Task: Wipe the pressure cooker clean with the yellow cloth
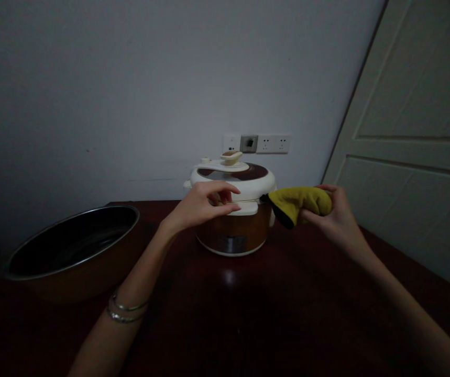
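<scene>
A pressure cooker [232, 230] with a brown body and a white lid with a handle on top stands upright, lid on, by the wall. My left hand [209, 201] is in front of its left side, close to the white front grip [245, 209]. Its thumb and forefinger curve towards each other with a gap between them, and nothing shows in it; whether it touches the cooker I cannot tell. Pinched in my right hand [332, 209] is a bunched yellow cloth [297, 201] with black edging, its black tip at the cooker's right side under the lid rim.
To the left, a wide brown pan [79, 267] with a dark inside rests on the dark red table [225, 309]. Wall sockets [270, 143] are behind the cooker. A pale panelled door [413, 136] rises at the right beside the table edge. The light is dim.
</scene>
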Motion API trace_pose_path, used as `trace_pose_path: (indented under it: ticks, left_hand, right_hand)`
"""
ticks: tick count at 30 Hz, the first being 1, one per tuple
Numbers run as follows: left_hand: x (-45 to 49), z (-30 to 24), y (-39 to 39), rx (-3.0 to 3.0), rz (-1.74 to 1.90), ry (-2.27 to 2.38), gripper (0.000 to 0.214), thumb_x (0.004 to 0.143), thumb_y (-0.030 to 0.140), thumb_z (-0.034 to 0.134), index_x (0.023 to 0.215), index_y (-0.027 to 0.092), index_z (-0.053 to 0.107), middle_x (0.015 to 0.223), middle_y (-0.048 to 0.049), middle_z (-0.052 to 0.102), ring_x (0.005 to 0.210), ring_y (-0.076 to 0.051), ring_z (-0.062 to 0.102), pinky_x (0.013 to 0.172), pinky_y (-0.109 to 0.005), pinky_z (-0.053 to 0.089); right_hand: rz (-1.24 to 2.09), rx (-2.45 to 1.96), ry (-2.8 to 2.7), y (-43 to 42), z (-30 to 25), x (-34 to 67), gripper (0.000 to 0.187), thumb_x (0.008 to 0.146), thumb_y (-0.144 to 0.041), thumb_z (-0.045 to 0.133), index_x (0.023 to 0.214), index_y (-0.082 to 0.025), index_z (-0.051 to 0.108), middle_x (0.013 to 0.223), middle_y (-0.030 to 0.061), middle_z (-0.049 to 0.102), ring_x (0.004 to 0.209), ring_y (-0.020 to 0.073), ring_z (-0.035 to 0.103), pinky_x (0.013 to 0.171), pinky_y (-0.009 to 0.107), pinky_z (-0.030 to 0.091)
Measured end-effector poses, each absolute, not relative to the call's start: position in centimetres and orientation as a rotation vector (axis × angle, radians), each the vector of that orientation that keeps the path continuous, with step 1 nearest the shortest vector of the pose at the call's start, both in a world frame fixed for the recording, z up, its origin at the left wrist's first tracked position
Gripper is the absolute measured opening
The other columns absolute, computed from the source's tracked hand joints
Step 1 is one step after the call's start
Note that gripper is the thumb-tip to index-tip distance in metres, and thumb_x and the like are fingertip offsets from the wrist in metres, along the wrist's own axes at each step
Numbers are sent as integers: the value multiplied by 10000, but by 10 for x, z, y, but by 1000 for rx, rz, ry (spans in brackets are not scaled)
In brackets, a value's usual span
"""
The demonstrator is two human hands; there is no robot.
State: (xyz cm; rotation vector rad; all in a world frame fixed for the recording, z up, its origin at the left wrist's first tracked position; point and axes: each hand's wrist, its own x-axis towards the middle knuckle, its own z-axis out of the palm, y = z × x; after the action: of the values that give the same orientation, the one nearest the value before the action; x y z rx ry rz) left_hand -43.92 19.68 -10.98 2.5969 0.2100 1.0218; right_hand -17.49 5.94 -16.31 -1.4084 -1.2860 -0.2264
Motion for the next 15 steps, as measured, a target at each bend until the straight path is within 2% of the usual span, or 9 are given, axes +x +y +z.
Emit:
trace_pose_path:
  ticks: [4,7,11,15]
  left_hand:
    - [-438,-115,208,2821,950,141,167,822,296,612,872,152,681,860,-48,638,789,-127,576,708,-263,459]
    - [-440,-113,203,2969,951,165,165,844,287,587,885,156,679,917,-63,628,854,-149,568,745,-278,448]
    - [-443,-109,192,3124,905,272,187,845,316,590,900,159,675,943,-74,629,880,-171,569,725,-275,434]
    - [-444,-109,189,3160,808,332,160,856,279,568,930,177,668,903,-50,667,789,-150,585,670,-259,407]
  right_hand:
    - [-468,-1658,-1166,69,-176,-158,602,641,-294,673,1182,-172,441,886,103,607,685,242,596,607,380,486]
    - [-596,-1775,-1185,71,-176,-151,593,640,-287,658,1182,-148,463,857,113,622,674,254,598,597,375,472]
    - [-619,-1853,-1364,81,-180,-149,411,680,-294,606,1063,-160,535,860,110,642,730,260,613,635,373,475]
    - [-675,-1873,-1447,98,-191,-161,292,767,-321,523,1007,-155,534,915,140,625,803,272,599,694,401,467]
